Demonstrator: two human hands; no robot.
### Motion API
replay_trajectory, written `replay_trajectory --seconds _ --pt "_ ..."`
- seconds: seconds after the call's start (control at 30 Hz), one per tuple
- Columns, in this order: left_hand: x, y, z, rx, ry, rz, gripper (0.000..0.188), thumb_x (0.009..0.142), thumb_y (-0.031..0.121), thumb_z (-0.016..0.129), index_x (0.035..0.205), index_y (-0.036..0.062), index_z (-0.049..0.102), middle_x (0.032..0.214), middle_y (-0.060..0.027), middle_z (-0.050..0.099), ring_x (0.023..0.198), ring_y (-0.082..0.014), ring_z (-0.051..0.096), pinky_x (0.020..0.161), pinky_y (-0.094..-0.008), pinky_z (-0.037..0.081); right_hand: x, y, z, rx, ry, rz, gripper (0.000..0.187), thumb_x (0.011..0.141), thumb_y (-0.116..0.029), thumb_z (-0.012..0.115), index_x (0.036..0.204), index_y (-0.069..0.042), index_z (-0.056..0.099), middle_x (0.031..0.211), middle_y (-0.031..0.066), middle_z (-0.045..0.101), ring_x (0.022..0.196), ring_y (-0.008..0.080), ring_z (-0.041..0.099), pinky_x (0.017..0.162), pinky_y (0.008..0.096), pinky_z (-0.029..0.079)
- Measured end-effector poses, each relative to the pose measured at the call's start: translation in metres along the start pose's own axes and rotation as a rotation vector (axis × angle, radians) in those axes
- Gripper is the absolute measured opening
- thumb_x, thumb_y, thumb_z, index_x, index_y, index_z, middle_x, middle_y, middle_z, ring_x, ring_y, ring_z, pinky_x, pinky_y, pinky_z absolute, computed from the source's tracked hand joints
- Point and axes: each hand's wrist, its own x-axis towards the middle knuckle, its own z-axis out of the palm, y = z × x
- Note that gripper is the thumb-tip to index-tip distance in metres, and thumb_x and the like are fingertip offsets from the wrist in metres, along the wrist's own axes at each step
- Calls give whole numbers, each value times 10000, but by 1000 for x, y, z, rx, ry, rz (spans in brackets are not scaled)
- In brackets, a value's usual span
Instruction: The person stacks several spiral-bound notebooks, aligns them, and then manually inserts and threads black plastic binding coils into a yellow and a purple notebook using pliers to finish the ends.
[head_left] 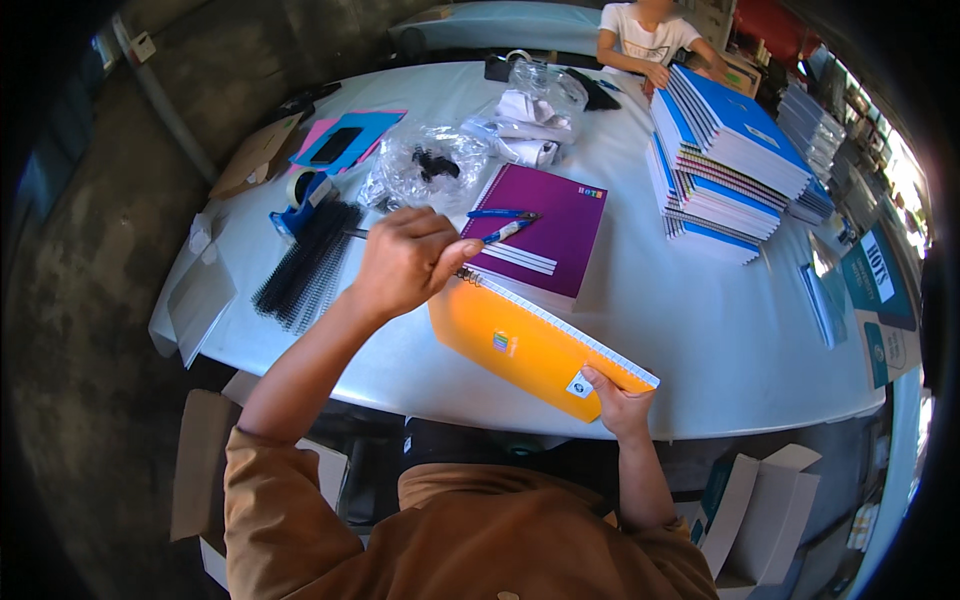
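Note:
My right hand (622,402) grips the lower right corner of an orange notebook (520,345), tilted up above the table's near edge. Along the notebook's upper edge runs a white punched strip. Dark loops of a spiral binding coil (468,275) show at its upper left end. My left hand (412,258) is closed in a fist there, around the coil; a thin dark end sticks out on the fist's far side. Just beyond lies a purple notebook (560,215), with blue-handled pliers (510,230) and a similar blue tool on it.
Many black coils (310,270) lie at left by a blue tape dispenser (303,203). Crumpled clear plastic (430,165) and white paper (535,125) are beyond. A tall stack of blue notebooks (730,150) stands at right, a person (650,40) behind it. Open cartons (770,510) flank me.

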Motion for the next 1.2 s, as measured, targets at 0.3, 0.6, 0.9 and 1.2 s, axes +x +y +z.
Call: replay_trajectory --seconds 0.3,0.6,0.9,1.2 --pt "-12 -9 20 316 522 179 781 809 639 428 1155 -57 360 1232 -242 370 1119 -324 379 937 -399 268 5 -2 8 -254 -231 -377 250 802 -135 634 991 28 651 960 185 659 848 249 668 740 283 517" --pt "-106 -21 57 649 486 399 997 735 770 360 1386 24 250 1337 -277 315 1245 -427 289 945 -587 301 6 -13 19 -345 -317 -515 255 720 -57 653 963 20 661 920 197 660 781 260 667 716 293 525" --pt "-104 42 56 139 283 173 1061 686 771 462 1327 -61 315 1372 -278 265 1239 -511 255 1021 -608 129 0 -10 25 -327 -329 -486 310 714 -63 678 1013 13 647 929 154 667 771 234 668 698 273 524" --pt "-71 36 35 172 337 173 909 773 686 435 1363 13 277 1444 -243 77 1330 -317 186 1066 -501 148 -4 -6 32 -217 -269 -447 313 726 -35 673 1035 12 644 993 161 655 840 238 663 733 280 515"
